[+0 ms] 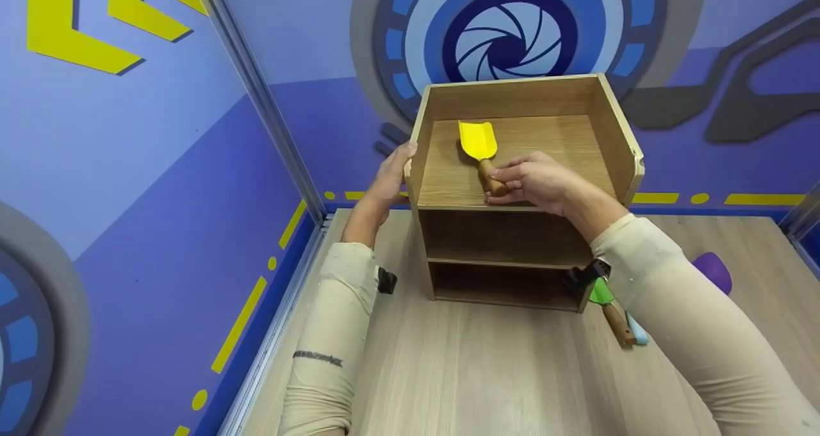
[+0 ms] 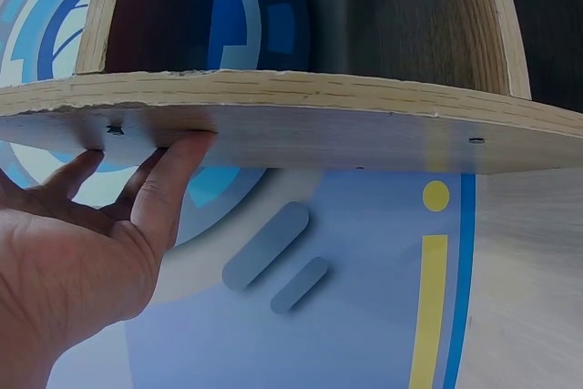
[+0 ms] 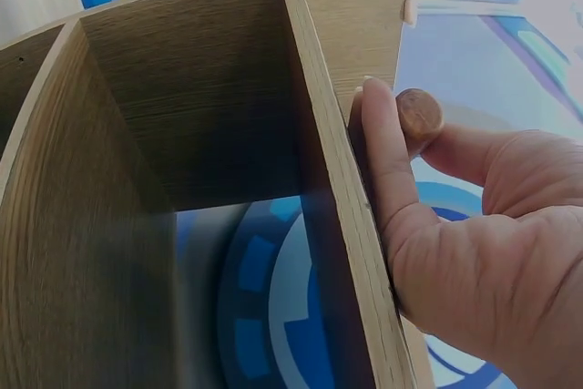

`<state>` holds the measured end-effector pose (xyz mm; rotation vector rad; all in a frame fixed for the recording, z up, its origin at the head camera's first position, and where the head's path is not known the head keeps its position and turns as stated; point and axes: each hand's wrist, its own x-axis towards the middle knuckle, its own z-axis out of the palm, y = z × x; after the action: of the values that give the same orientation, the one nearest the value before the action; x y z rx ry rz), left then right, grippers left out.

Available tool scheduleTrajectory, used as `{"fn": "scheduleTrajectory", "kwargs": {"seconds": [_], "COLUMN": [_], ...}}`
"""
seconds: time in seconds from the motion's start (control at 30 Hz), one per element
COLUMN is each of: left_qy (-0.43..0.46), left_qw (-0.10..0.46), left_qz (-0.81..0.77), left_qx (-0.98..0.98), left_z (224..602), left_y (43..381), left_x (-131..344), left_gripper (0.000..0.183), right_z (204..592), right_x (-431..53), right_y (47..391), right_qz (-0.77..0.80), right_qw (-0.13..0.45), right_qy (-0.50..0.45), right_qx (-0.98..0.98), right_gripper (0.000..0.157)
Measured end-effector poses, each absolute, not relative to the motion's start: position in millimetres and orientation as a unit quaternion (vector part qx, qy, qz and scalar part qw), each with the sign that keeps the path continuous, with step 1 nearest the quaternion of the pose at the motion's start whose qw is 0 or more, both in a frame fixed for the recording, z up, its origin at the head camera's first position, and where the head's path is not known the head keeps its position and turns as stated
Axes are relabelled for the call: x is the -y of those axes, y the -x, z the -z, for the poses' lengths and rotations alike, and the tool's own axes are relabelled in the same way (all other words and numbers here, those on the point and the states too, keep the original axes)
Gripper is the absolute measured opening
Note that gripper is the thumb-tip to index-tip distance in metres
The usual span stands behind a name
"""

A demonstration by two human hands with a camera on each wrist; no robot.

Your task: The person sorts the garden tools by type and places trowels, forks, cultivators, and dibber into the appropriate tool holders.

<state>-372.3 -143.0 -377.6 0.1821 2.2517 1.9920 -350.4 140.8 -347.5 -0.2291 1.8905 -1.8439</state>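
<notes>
A yellow scoop with a wooden handle (image 1: 478, 141) lies over the top tier of a wooden shelf unit (image 1: 538, 148). My right hand (image 1: 538, 181) pinches its handle between thumb and fingers. In the right wrist view, the round end of the handle (image 3: 420, 116) shows beside a finger, close to the shelf board's front edge. My left hand (image 1: 389, 175) rests against the left outer side of the unit. Seen from the left wrist, the fingertips touch the side panel (image 2: 310, 134) with the fingers fairly straight.
Right of the unit, a green-bladed tool with a wooden handle (image 1: 616, 321) lies on the table (image 1: 487, 365), partly over a light blue item (image 1: 638, 331). A purple object (image 1: 712, 273) shows behind my right sleeve. Painted walls (image 1: 160, 167) stand left and behind.
</notes>
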Motion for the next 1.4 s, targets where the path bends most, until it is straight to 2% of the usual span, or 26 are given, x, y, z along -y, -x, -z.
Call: {"fn": "scheduleTrajectory", "kwargs": {"seconds": [0.17,0.4,0.8,1.1,1.3,1.4], "left_qy": [-0.057,-0.059,-0.059,-0.062,-0.065,-0.064], "left_qw": [0.065,0.065,0.064,0.051,0.045,0.048], "left_qz": [-0.656,-0.655,-0.653,-0.644,-0.641,-0.637], "left_qx": [-0.749,-0.751,-0.753,-0.761,-0.763,-0.766], "left_z": [378,379,377,377,378,378], "left_y": [373,374,374,374,374,374], "left_x": [144,145,144,143,145,144], "left_gripper": [0.072,0.073,0.073,0.071,0.069,0.070], "right_z": [347,344,341,346,347,348], "right_x": [-135,-128,-106,-97,-90,-87], "right_y": [358,364,364,367,369,370], "right_qz": [0.679,0.699,0.729,0.730,0.730,0.733], "right_qw": [0.241,0.241,0.210,0.193,0.183,0.172], "right_qy": [0.066,0.026,-0.010,0.010,0.002,-0.007], "right_qx": [-0.690,-0.672,-0.652,-0.656,-0.659,-0.658], "right_gripper": [0.052,0.033,0.017,0.014,0.020,0.015]}}
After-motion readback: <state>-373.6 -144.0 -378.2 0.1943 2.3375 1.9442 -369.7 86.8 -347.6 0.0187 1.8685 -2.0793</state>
